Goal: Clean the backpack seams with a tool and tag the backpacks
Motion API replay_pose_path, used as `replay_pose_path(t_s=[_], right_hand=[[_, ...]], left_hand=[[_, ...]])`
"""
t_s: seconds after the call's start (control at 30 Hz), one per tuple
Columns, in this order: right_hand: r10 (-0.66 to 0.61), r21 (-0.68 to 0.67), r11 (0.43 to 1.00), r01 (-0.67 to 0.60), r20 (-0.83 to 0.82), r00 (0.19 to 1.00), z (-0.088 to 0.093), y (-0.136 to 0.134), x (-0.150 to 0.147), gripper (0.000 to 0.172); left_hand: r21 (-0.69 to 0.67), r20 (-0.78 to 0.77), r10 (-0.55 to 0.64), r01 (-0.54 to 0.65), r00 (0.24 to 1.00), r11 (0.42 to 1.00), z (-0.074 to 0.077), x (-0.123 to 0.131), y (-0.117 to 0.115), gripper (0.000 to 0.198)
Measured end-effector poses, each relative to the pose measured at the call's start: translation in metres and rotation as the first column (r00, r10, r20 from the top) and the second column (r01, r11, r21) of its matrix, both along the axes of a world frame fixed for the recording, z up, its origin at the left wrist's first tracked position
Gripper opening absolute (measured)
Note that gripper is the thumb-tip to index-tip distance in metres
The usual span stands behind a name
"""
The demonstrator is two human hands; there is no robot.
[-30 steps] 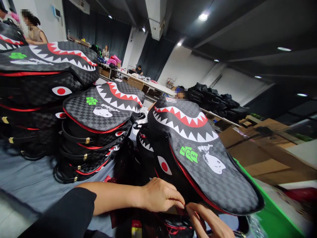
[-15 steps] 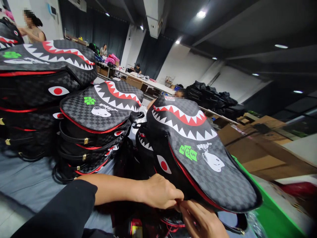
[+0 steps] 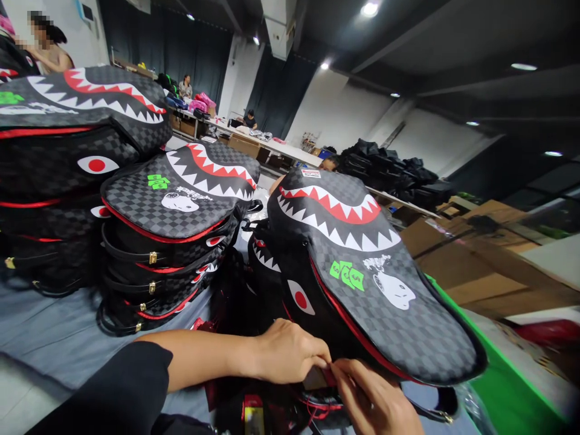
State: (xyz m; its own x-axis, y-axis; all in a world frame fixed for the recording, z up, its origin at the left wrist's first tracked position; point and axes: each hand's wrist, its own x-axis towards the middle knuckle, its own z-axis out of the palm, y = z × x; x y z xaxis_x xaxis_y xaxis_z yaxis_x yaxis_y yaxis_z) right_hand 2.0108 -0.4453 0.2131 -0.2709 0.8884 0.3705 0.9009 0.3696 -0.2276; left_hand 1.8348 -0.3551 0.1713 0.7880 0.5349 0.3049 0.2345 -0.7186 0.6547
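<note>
Both hands meet at the lower near edge of a black-and-grey checkered backpack [image 3: 362, 235] with a printed shark mouth, red eye, green notes and white cartoon head. My left hand [image 3: 294, 353] is closed, thumb and fingertips pinched; what they grip is too small to make out. Fingertips almost touching it, my right hand [image 3: 378, 396] is also pinched, its contents hidden. A small dark, red-edged piece [image 3: 318, 379] shows just under the fingertips. Thin red strings [image 3: 315, 408] hang below. Beneath this backpack another shark-print bag [image 3: 263, 254] is partly visible.
To the left stand a stack of similar backpacks [image 3: 167, 226] and a taller stack [image 3: 90, 151]. A green panel [image 3: 512, 374] edges the right side, with cardboard boxes [image 3: 489, 260] beyond. A yellow-and-red object [image 3: 254, 417] lies near the front. Other people are in the background.
The view has shifted slightly, moving the left stacks a little leftward. My hands stay pinched together at the backpack's edge, and the dark red-edged piece now shows between them.
</note>
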Motion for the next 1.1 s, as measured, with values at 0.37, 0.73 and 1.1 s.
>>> replay_pose_path(t_s=[0.37, 0.73, 1.1], right_hand=[[-0.126, 0.039, 0.991, 0.130, -0.095, 0.987, -0.004, -0.007, -0.008, 0.014], [-0.214, 0.005, 0.976, 0.219, -0.196, 0.957, -0.001, -0.013, -0.017, 0.017], [-0.274, 0.027, 0.954, 0.299, -0.331, 0.903, 0.002, -0.017, -0.024, 0.006]], left_hand=[[-0.034, 0.066, 0.079, -0.076, 0.995, 0.996, -0.001, 0.003, -0.003, 0.014], [-0.171, 0.126, 0.073, -0.051, 0.989, 0.984, 0.007, 0.006, -0.010, 0.009], [-0.292, 0.195, -0.070, 0.126, 0.978, 0.948, 0.010, 0.009, -0.011, 0.011]])
